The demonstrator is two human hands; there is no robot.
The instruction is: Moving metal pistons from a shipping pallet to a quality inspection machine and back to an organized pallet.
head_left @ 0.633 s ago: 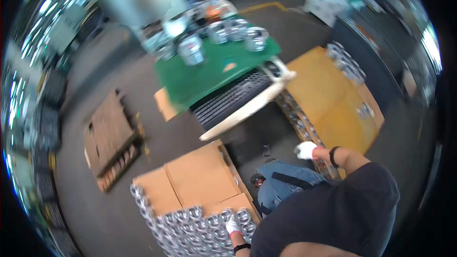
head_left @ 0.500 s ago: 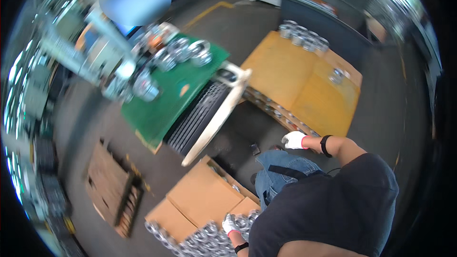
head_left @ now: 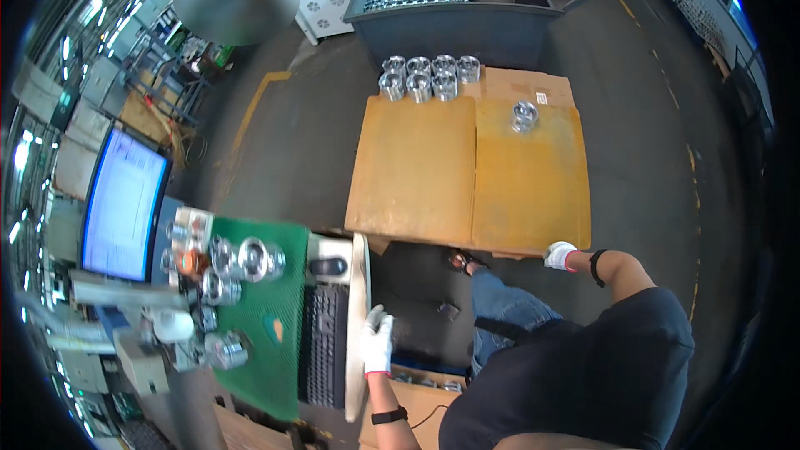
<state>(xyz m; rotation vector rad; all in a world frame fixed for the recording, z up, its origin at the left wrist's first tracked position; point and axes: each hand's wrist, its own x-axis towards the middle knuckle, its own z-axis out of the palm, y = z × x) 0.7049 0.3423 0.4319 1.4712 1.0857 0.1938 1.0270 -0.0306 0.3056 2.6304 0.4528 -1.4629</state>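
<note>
My left hand (head_left: 378, 340), in a white glove, is beside the pale edge of the keyboard tray (head_left: 358, 325). Its fingers are stretched out and nothing shows in them. A black keyboard (head_left: 323, 346) and a dark mouse (head_left: 327, 267) lie just left of it. At the near right corner of the cardboard-topped stack (head_left: 417, 175) is my gloved right hand (head_left: 560, 255). Its fingers bend loosely with nothing visible in them; I cannot tell whether it touches the cardboard. Shiny metal piston-like parts (head_left: 419, 86) stand at the stack's far left, and more (head_left: 525, 117) at its far right.
On the green mat (head_left: 275, 283) stand more metal parts (head_left: 255, 260) and an orange-brown piece (head_left: 192, 262), with a monitor (head_left: 125, 204) behind. A grey metal bin (head_left: 450, 33) holds rows of parts beyond the stack. Below my left forearm is a cardboard box (head_left: 417, 425).
My view has turned, bringing the cardboard-topped stack straight ahead. My left hand has left the metal parts on the lower box and come up beside the keyboard tray. My right hand stays near the stack.
</note>
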